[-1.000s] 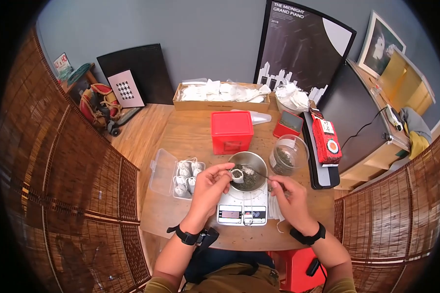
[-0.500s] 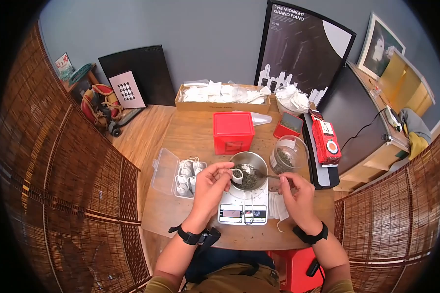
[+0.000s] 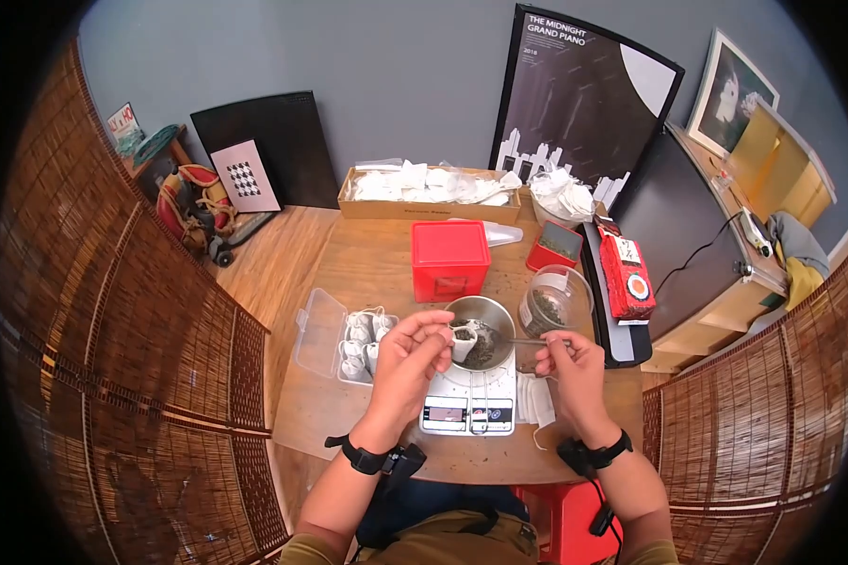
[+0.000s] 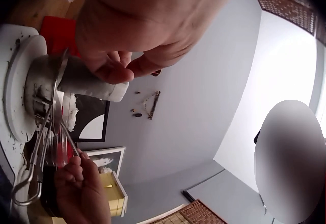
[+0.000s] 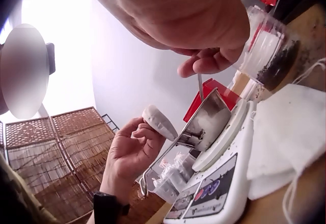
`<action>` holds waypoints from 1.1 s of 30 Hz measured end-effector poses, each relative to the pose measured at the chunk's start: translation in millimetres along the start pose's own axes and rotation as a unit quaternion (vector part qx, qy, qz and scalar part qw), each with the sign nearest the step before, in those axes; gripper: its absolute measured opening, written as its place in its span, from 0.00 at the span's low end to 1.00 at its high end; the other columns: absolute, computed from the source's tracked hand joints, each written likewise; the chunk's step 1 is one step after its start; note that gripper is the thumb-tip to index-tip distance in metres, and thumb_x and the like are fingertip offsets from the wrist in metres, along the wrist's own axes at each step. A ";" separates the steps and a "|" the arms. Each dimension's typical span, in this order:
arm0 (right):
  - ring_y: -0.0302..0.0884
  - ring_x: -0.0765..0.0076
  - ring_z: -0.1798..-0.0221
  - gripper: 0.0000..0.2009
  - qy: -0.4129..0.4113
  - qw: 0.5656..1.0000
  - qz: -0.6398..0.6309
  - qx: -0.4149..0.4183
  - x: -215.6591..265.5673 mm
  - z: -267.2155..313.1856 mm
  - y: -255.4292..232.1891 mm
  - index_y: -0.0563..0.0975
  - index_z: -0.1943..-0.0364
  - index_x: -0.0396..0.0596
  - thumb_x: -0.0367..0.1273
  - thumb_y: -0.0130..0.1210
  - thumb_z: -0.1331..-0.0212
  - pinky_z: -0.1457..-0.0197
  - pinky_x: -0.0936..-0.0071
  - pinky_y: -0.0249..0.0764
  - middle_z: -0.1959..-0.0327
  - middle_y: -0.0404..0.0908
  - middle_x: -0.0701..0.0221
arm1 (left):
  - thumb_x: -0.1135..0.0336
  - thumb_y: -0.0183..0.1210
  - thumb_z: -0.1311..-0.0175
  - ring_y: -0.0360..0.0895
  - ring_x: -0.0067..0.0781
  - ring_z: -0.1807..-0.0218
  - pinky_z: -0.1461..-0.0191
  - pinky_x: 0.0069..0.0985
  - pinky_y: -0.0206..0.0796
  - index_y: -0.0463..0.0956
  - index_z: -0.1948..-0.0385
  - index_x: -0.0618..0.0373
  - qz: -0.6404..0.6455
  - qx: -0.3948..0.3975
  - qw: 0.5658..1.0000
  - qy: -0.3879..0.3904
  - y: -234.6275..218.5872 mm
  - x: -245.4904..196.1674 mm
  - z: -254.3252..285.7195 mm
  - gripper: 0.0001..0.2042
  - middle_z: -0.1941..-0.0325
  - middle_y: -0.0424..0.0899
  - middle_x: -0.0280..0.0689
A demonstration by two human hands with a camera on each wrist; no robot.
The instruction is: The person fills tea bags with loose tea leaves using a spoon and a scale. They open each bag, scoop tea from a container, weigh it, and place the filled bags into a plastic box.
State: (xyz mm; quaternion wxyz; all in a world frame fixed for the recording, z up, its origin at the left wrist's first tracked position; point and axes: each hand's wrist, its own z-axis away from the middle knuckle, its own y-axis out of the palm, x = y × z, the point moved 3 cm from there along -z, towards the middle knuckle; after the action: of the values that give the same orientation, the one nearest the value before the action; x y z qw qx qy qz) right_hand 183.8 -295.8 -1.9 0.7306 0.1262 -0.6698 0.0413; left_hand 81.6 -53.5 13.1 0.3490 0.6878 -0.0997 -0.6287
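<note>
My left hand (image 3: 410,363) pinches the rim of a small white drawstring bag (image 3: 463,352) with dark leaf bits at its mouth. It holds the bag over the left side of a metal pot (image 3: 510,325) containing loose dried leaves. In the right wrist view the bag (image 5: 159,122) hangs tilted beside the pot. From the right, my right hand (image 3: 578,375) pinches the thin handle of a spoon (image 3: 528,341); the spoon's bowl end is inside the pot. The pot, with a wire handle, stands on a white kitchen scale (image 3: 432,400).
Left of the scale, an open clear box (image 3: 320,344) holds several filled white bags (image 3: 356,339). Flat white bags (image 3: 535,400) lie right of the scale. A red canister (image 3: 449,268), a clear tub of leaves (image 3: 563,287) and a small red tin (image 3: 554,247) stand behind.
My right hand has shifted slightly right, and the spoon handle now lies more level. The left hand stays almost in place, still holding the bag over the pot.
</note>
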 end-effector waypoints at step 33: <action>0.87 0.73 0.66 0.06 -0.274 0.936 0.211 0.060 57.6 37.7 27.1 0.86 0.51 0.36 0.23 0.62 0.27 0.59 0.76 0.80 0.62 0.90 0.64 | 0.78 0.62 0.26 0.80 0.18 0.66 0.64 0.17 0.70 0.77 0.40 0.65 -0.054 -0.018 0.998 -0.014 -7.9 14.3 -8.1 0.16 0.62 0.87 0.34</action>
State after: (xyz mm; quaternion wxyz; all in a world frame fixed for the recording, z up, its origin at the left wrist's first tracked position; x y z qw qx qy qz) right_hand 146.9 -285.0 61.2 0.4840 0.0321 -0.8517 0.1984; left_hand 89.5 -53.0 -3.4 0.3253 0.6771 -0.0557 -0.6578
